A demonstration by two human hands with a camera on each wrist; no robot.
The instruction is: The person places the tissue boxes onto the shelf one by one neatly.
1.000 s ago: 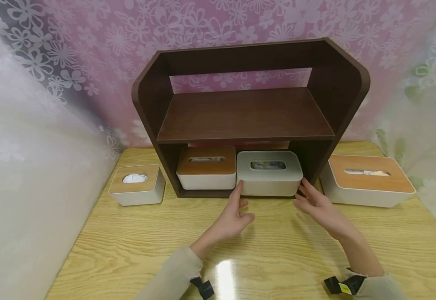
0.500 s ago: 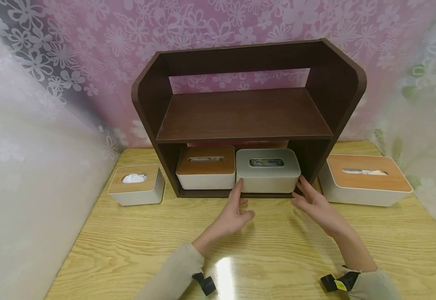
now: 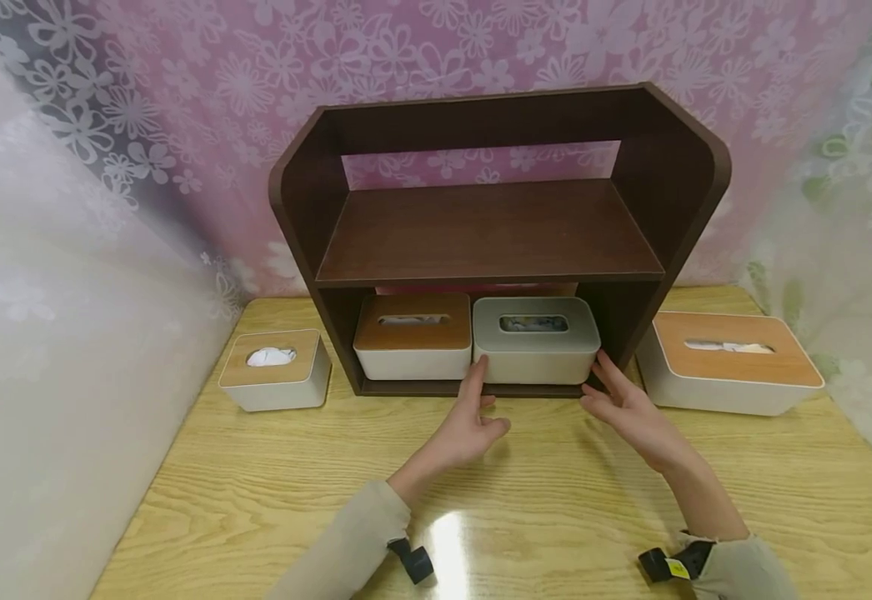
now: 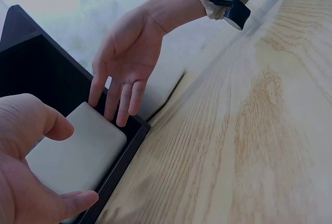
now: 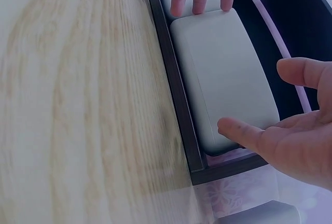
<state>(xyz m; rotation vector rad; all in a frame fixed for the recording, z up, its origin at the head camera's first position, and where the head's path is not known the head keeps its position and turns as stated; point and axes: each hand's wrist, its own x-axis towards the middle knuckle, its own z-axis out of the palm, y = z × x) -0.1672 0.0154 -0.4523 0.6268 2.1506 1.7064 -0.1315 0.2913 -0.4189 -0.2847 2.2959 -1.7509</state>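
Note:
A grey-green tissue box [image 3: 537,367] with an oval window in its lid stands on the lower level of a dark brown shelf [image 3: 490,233], on the right side. My left hand [image 3: 457,433] has its extended fingertips at the box's front left corner. At the opposite front corner is my right hand [image 3: 634,421], fingers stretched out and thumb apart. Close beside the grey-green box, on the same level, sits a white tissue box with a brown wooden lid [image 3: 412,342]. In the right wrist view the grey-green box's smooth front [image 5: 223,73] lies between both hands.
Left of the shelf stands a small white tissue box with a light wooden lid [image 3: 274,371]. A longer one with an orange-brown lid [image 3: 736,358] is on the right. All rest on a wood-grain table [image 3: 541,517], before a pink floral backdrop [image 3: 443,50].
The grey-green box has slid slightly back, deeper into the lower level, now about level with its neighbour. My right fingertips moved along with it; my left hand has hardly shifted.

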